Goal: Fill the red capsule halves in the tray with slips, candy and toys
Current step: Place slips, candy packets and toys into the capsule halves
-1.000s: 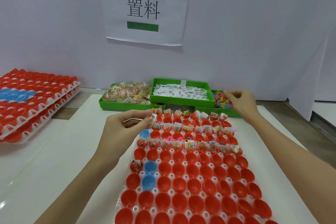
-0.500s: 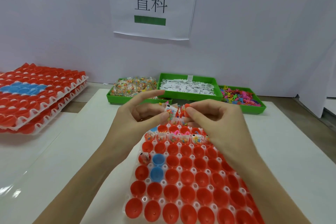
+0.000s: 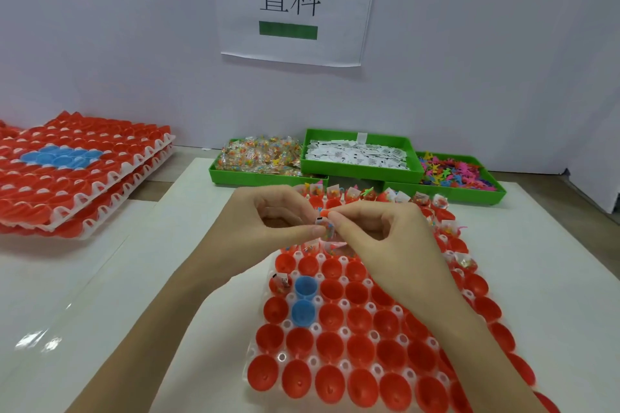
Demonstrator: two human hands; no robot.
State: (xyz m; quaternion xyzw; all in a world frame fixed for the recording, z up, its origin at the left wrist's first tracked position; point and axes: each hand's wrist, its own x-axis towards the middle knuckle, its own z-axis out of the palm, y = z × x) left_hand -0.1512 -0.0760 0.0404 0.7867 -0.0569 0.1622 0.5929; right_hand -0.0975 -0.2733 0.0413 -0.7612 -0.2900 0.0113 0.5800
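Head view, as I log it from my remote station. Item one: white plastic tray (image 3: pixel 345 258) of red capsule halves (image 3: pixel 360 350), lying on a white sheet at centre; its far rows hold filled halves (image 3: pixel 419 199) with packets and slips standing up in them, its near rows hold bare cups. Two blue capsule halves (image 3: pixel 303 298) sit near its left edge, beside one red half carrying a slip (image 3: pixel 281 282). Item two: left hand (image 3: pixel 265 221), fingers curled, pinching a small clear candy packet with a white slip (image 3: pixel 324 226) above the tray's middle rows. Item three: right hand (image 3: pixel 385 235), fingertips pinched on a tiny orange-red toy (image 3: pixel 323 212), touching the same packet. Item four: three green plastic bins behind the tray, holding wrapped candy (image 3: pixel 260 156), white paper slips (image 3: pixel 357 154) and coloured plastic toys (image 3: pixel 453 173). Item five: stacked trays of red halves with a blue patch (image 3: pixel 77 171), far left. Item six: white paper sign with black characters (image 3: pixel 290 0) on the wall.
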